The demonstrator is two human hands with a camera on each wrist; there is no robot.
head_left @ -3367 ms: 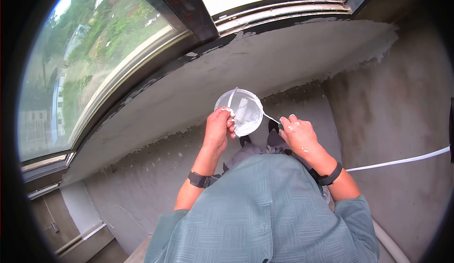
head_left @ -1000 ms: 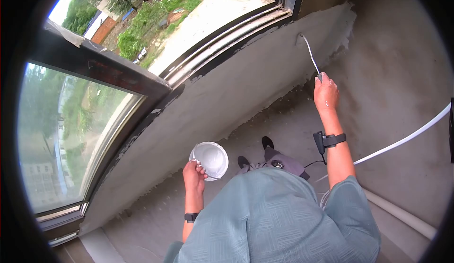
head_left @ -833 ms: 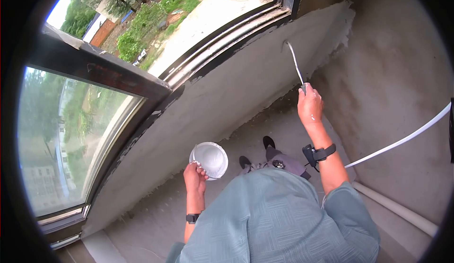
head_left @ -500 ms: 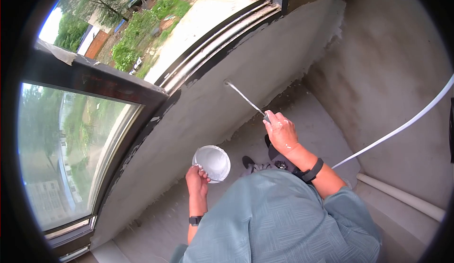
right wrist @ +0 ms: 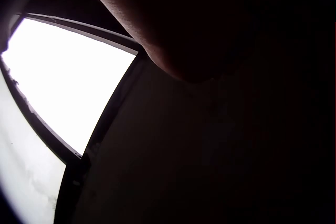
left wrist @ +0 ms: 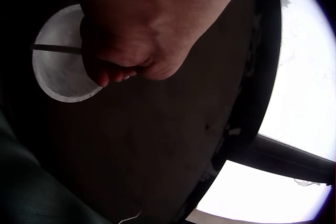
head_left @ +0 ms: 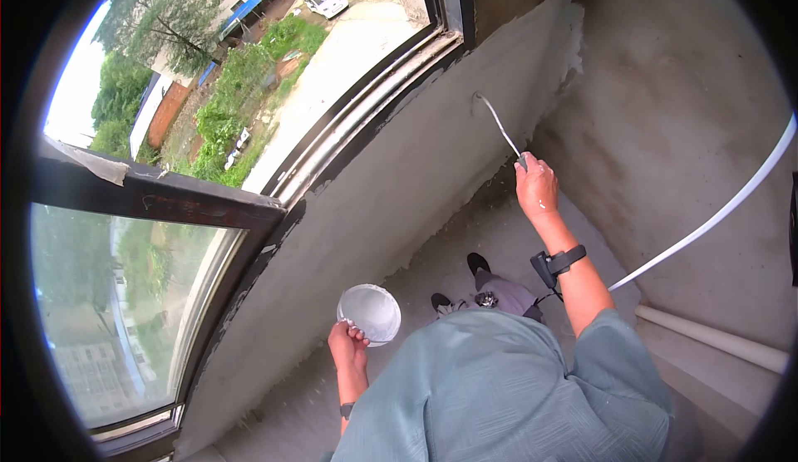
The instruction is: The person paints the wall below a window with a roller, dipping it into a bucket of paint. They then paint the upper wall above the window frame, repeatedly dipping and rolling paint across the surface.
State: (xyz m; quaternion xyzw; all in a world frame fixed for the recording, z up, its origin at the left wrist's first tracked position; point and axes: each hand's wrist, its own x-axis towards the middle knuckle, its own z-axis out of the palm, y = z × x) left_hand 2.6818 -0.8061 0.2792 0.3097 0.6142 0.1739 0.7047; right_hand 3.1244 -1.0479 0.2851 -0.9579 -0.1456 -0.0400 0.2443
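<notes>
In the head view my left hand grips the rim and handle side of a white bucket, held low with its mouth facing up. The left wrist view shows the bucket past my curled fingers, its pale handle running into the hand. My right hand reaches forward, curled round the dark grip of a small paint roller. Its thin white frame bends at the far end, right at the grey wall; the roller sleeve barely shows there. The right wrist view is very dark, with the hand in silhouette.
A dark window frame runs along the wall's upper edge at the left. A bare side wall stands at the right, crossed by a white hose. A pale pipe lies low at the right. Shoes stand on the floor.
At first the roller was in the bucket; now it is at the wall. Within the last second it came down and left, then went back up and right. The bucket stays in the left hand.
</notes>
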